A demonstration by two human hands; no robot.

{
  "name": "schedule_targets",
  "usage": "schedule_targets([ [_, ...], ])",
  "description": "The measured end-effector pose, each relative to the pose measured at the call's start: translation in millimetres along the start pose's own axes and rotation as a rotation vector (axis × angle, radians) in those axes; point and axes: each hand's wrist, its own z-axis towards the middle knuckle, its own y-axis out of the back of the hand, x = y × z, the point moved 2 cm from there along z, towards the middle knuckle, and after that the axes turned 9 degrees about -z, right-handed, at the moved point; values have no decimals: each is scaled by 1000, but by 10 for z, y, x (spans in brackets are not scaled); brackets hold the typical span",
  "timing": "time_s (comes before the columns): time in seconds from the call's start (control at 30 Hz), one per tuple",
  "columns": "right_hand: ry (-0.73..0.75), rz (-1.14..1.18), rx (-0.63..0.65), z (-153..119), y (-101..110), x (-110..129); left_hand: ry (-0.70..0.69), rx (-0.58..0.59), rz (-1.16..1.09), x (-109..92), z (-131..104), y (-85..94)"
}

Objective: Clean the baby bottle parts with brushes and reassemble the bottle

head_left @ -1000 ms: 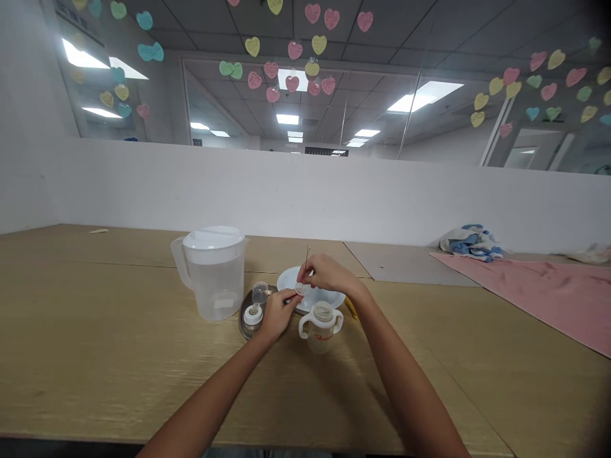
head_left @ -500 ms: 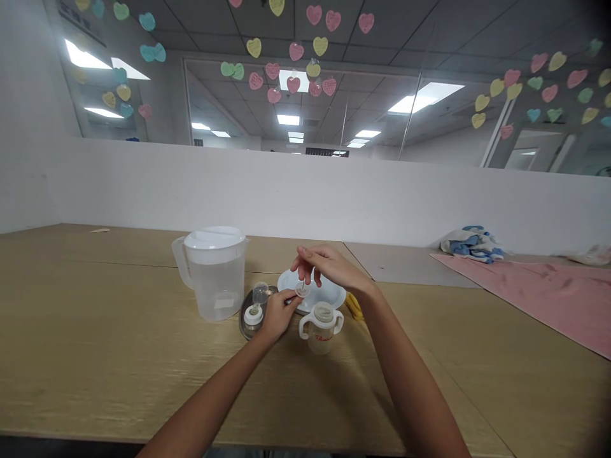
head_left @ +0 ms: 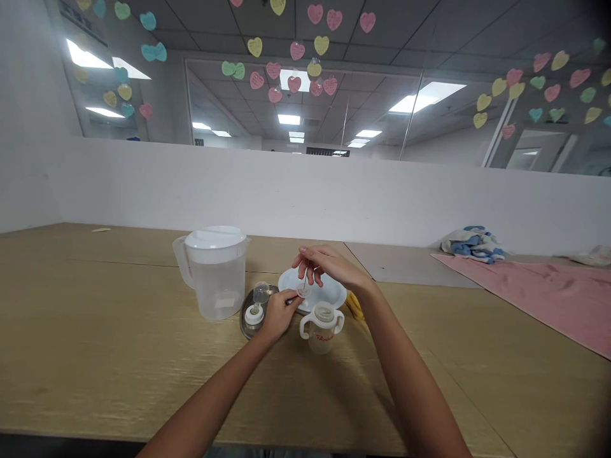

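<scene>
My left hand (head_left: pixel 280 313) pinches a small clear round plastic piece (head_left: pixel 304 291) by its edge, above the rim of a white basin (head_left: pixel 337 294). Over it arches my right hand (head_left: pixel 324 262), its fingers bent down around the top of a thin stick (head_left: pixel 305 280) whose lower end meets the round piece. The stick's tip is too small to make out. Just in front stands a clear baby bottle (head_left: pixel 321 337) with two white handles and an uncapped top. Left of my left hand, a metal tray (head_left: pixel 244 327) bears a small white-collared bottle (head_left: pixel 254 315) and a clear dome cap (head_left: pixel 261 292).
A lidded plastic pitcher (head_left: pixel 219 280) with clear liquid stands left of the tray. Something yellow (head_left: pixel 354 305) lies behind my right wrist. A pink cloth (head_left: pixel 534 292) and a bundled blue-and-white cloth (head_left: pixel 472 245) lie at the right. A white wall (head_left: pixel 296 197) rises behind the table.
My right fingers have shifted very slightly, and the thin stick shows a little more clearly. Everything else holds its place apart from a slight shift of the view.
</scene>
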Motion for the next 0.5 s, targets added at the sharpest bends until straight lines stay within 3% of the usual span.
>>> schedule_targets([
  [0.5, -17, 29, 113, -11, -11, -20, 2, 10, 20, -26, 6, 1],
])
